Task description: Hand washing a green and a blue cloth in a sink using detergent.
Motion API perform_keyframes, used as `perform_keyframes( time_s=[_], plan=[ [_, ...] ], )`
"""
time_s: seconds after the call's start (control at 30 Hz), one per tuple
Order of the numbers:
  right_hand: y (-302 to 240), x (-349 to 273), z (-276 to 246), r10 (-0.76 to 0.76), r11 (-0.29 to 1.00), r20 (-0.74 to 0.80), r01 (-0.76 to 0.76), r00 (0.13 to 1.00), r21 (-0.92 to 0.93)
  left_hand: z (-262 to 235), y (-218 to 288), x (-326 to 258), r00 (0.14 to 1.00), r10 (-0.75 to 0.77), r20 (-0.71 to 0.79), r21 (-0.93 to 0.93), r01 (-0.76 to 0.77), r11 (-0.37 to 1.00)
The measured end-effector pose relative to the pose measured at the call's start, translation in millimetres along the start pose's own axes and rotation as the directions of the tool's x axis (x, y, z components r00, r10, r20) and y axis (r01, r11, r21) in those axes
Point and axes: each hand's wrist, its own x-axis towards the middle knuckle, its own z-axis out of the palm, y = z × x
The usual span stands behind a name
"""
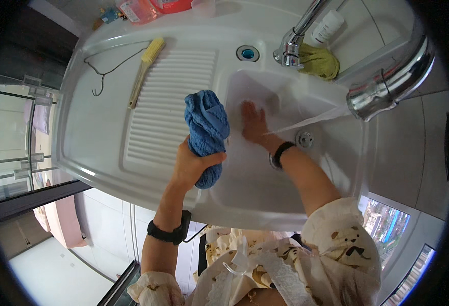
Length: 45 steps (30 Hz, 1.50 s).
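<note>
A twisted, bunched blue towel (pixel 206 125) is gripped in my left hand (pixel 188 166), held up over the edge between the ribbed washboard (pixel 163 112) and the basin. My thumb wraps across the towel's lower part. Inside the white sink basin (pixel 240 196), my right hand (pixel 255 122) is stretched out with fingers apart and nothing in it, close to the basin's left wall. A stream of water (pixel 311 120) runs from the chrome faucet (pixel 372 97) at the right toward my right wrist.
A yellow-bristled brush (pixel 145 69) and a bent wire hanger (pixel 102 74) lie left of the washboard. A second chrome tap (pixel 291 46), a green cloth (pixel 319 62) and a white bottle (pixel 328 28) stand behind the basin. Pink and red bottles (pixel 140 10) sit at the far left edge.
</note>
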Motion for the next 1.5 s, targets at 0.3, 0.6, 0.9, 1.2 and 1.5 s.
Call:
perform_keyframes(
  time_s=[0.3, 0.6, 0.9, 1.2, 1.5],
  plan=[
    [43.2, -18.8, 28.6, -0.123, 0.979, 0.129, 0.098, 0.984, 0.179, 4.4, 5.0, -5.7, 0.999, 0.035, 0.023, 0.038, -0.036, 0.999],
    [-4.6, -20.0, -12.6, -0.241, 0.952, 0.214, 0.188, 0.947, 0.242, 1.7, -1.1, -4.8, 0.997, 0.061, 0.039, 0.030, -0.063, 0.998],
    [-1.8, -11.7, -24.0, -0.198, 0.976, 0.302, 0.215, 0.933, -0.026, 4.9, 1.7, -4.0, 1.000, 0.012, 0.029, -0.042, -0.010, 0.999],
    [58.7, -88.6, -10.7, -0.188, 0.940, 0.640, 0.326, 0.745, -0.103, 0.2, 0.3, -3.1, 0.998, -0.061, -0.007, -0.102, 0.060, 0.993],
    [143.5, -127.9, -27.0, 0.370, 0.925, 0.297, -0.320, 0.880, -0.202, 1.7, -3.3, 1.6, 0.997, -0.072, -0.002, -0.089, 0.071, 0.993]
  ],
)
